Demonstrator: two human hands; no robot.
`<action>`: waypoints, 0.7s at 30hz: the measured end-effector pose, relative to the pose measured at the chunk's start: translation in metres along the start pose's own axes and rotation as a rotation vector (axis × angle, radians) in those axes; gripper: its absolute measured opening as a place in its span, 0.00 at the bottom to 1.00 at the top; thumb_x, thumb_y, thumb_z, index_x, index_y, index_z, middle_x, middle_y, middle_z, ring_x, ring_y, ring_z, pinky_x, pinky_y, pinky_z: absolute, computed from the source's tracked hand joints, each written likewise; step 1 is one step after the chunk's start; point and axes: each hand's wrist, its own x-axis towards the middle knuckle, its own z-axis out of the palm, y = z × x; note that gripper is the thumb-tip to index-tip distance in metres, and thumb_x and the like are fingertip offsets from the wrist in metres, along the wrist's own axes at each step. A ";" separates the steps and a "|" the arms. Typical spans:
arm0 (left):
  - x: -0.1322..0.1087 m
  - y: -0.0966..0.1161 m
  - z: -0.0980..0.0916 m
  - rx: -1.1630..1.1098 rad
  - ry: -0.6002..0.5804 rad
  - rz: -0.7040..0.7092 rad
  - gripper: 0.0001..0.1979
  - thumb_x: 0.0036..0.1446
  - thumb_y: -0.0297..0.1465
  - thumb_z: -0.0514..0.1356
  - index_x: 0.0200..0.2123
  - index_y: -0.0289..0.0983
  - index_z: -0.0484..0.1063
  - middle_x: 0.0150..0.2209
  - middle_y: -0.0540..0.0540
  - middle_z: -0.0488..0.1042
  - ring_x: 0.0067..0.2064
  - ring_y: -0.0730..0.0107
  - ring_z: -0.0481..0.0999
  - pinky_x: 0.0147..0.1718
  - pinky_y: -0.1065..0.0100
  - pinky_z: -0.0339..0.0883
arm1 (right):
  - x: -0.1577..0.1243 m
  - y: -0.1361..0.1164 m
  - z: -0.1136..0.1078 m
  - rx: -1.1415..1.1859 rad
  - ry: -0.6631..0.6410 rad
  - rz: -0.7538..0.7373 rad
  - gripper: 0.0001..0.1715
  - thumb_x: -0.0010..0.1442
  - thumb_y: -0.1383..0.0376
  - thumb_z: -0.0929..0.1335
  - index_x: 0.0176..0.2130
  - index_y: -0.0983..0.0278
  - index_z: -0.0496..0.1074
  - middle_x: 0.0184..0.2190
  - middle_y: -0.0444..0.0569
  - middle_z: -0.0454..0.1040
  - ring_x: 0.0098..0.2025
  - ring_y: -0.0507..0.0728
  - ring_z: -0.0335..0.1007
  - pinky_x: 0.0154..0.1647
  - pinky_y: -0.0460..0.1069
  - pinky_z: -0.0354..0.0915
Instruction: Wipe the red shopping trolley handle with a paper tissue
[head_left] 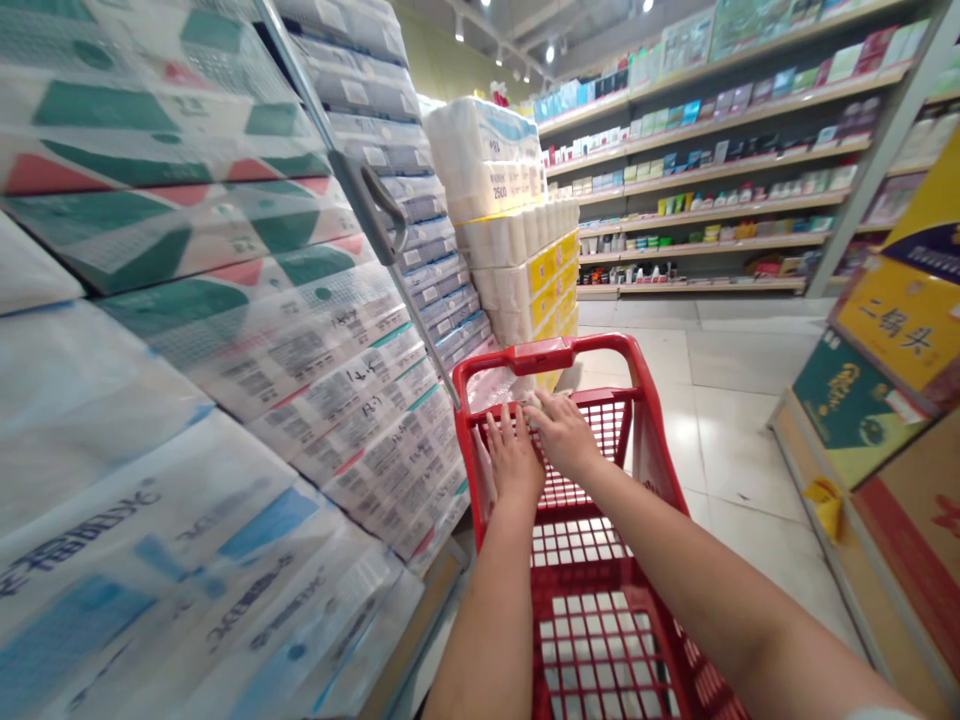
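A red plastic rolling shopping basket [660, 440] with grid walls stands in front of me, its long metal pull rod [420, 335] with a grey grip [367, 205] raised on the left side. Over the basket's far end, my left hand [516, 462] reaches forward with fingers spread, back of the hand up. Beside it, my right hand [568, 435] points left, fingers apart and slightly bent. Its fingertips meet a small pale patch that I cannot make out. Whether either palm touches the basket is hidden. Pale floor tiles show through the basket's grid.
Plastic-wrapped tissue packs [300, 350] are piled high close on the left. Farther on stands a stack of toilet-roll packs [510, 230]. Boxed goods [885, 350] sit on a low wooden platform at the right. Stocked shelves [720, 205] line the back beyond the tiled floor [720, 430].
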 end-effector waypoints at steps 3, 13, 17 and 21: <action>0.000 -0.001 0.001 -0.009 0.015 0.012 0.33 0.55 0.24 0.54 0.65 0.36 0.52 0.67 0.39 0.50 0.69 0.47 0.42 0.63 0.41 0.45 | 0.000 0.000 0.001 0.001 0.037 0.100 0.22 0.63 0.71 0.60 0.54 0.61 0.67 0.58 0.55 0.64 0.58 0.60 0.59 0.60 0.58 0.53; 0.001 0.001 0.002 0.005 0.024 -0.034 0.32 0.56 0.26 0.54 0.64 0.30 0.53 0.67 0.30 0.48 0.68 0.45 0.47 0.62 0.42 0.46 | -0.001 -0.001 0.002 -0.119 0.075 0.166 0.19 0.64 0.68 0.61 0.54 0.60 0.68 0.57 0.56 0.65 0.56 0.63 0.59 0.60 0.62 0.49; 0.001 0.001 0.001 0.002 0.013 -0.054 0.30 0.58 0.26 0.53 0.64 0.29 0.54 0.67 0.27 0.47 0.67 0.45 0.49 0.63 0.43 0.46 | -0.002 -0.002 0.001 -0.114 0.013 -0.016 0.19 0.64 0.68 0.62 0.54 0.59 0.68 0.61 0.55 0.61 0.60 0.64 0.55 0.61 0.61 0.48; 0.002 -0.003 0.002 -0.008 0.010 -0.044 0.31 0.57 0.25 0.52 0.64 0.27 0.51 0.67 0.27 0.47 0.67 0.48 0.50 0.64 0.45 0.46 | -0.001 -0.001 0.001 -0.058 0.013 0.016 0.21 0.63 0.70 0.61 0.55 0.59 0.67 0.59 0.54 0.64 0.58 0.61 0.58 0.60 0.58 0.52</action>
